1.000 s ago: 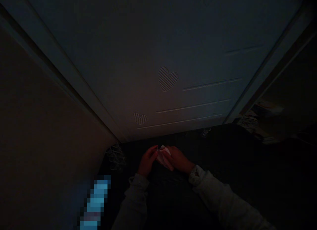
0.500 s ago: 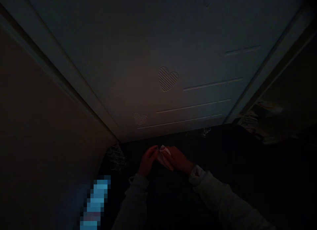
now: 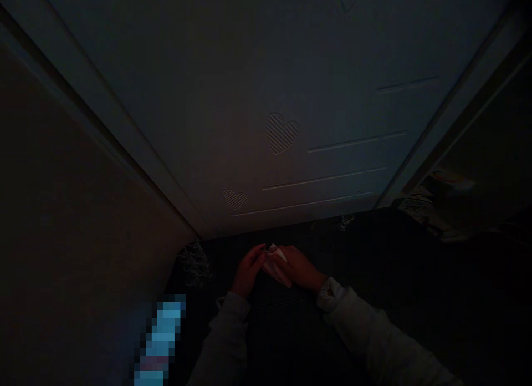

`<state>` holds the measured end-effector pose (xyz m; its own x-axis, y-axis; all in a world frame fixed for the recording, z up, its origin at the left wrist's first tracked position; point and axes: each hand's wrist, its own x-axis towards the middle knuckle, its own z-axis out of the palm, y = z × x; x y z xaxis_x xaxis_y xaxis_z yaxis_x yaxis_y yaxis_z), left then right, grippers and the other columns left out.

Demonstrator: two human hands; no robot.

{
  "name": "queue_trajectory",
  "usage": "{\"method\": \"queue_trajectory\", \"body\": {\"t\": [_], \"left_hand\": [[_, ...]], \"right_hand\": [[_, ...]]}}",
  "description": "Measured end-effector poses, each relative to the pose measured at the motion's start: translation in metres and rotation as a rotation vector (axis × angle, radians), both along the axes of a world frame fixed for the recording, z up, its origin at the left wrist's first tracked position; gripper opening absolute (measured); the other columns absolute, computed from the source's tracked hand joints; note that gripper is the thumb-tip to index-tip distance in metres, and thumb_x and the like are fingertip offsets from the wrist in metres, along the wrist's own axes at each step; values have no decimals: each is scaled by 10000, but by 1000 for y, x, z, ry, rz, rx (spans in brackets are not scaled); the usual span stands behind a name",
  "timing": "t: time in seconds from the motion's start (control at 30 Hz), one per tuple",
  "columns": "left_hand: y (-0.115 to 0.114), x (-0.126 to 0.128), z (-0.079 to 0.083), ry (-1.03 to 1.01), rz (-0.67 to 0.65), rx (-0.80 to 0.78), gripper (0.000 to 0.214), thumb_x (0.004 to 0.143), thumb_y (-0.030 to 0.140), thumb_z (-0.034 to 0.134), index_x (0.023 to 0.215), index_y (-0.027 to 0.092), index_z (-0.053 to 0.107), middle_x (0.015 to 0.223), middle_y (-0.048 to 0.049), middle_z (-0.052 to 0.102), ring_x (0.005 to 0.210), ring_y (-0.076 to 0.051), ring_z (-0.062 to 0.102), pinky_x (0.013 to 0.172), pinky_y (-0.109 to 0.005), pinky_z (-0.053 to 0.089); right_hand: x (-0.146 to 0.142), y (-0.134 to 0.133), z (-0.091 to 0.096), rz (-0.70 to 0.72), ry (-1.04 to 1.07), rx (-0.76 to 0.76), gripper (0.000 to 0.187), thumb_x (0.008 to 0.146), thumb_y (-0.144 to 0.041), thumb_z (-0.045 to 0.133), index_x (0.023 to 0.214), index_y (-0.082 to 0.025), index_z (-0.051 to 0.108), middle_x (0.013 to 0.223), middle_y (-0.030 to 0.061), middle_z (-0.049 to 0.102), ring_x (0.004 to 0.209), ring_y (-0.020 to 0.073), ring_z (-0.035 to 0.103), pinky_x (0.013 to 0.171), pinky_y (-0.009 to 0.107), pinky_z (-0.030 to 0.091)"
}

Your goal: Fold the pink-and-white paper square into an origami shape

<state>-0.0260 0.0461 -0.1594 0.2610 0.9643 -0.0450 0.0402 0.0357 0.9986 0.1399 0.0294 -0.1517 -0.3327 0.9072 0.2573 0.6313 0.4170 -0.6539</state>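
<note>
In very dim light, a pale, folded, thin piece [image 3: 277, 270] is held between my two hands above a dark surface. It looks like paper or cloth, but I cannot tell which. My right hand [image 3: 303, 268] closes round its upper right part, and a white corner sticks up by the fingers. With fingers bent together, my left hand [image 3: 247, 270] pinches at the left edge. Whether anything small sits between the left fingertips is too dark to see. The lower tip of the piece points down to the right.
Ahead stands a pale door-like panel [image 3: 233, 125] with embossed hearts and lines. Curled, shiny strands [image 3: 195, 263] lie at the left corner, and a small curl [image 3: 346, 222] lies by the panel's foot. A pixelated, bright blue screen-like shape [image 3: 164, 336] is at lower left.
Both hands and the pale piece stay almost where they were. The reddish glow on the hands and panel has grown dimmer.
</note>
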Motion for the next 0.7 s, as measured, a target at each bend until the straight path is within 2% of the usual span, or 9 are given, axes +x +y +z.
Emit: {"method": "queue_trajectory", "body": {"t": [0.1,0.27,0.43,0.57,0.7], "left_hand": [[1,0,-1,27,24,6,357,700,345,538,1023,193,536,973,-57,607,905,-195,547,806,-316,404],[1,-1,-1,16,37,1,344,695,345,546,995,177,535,903,-54,622,867,-191,559,788,-313,407],[-1,0,3,7,-6,-9,404,704,329,539,1078,183,493,949,-61,612,914,-191,541,820,-317,393],[0,1,2,25,13,-15,370,695,337,544,1034,189,528,970,-59,607,913,-197,543,815,-326,399],[1,0,0,37,36,12,334,695,348,541,987,185,545,903,-46,620,859,-188,558,787,-317,410]], "right_hand": [[0,0,1,11,3,-5,340,867,-369,283,931,-180,557,849,46,601,784,152,536,723,260,363],[0,0,-1,9,-12,26,338,787,-443,430,986,-194,541,897,38,594,823,167,525,737,273,365],[0,-1,0,20,27,27,296,844,-367,354,1012,-193,524,903,38,600,818,155,533,755,271,356],[1,-1,4,28,34,10,335,874,-349,272,929,-182,557,844,42,604,772,146,539,725,260,362],[0,-1,1,8,2,25,313,815,-421,388,957,-193,549,856,37,596,800,162,528,732,275,361]]}}
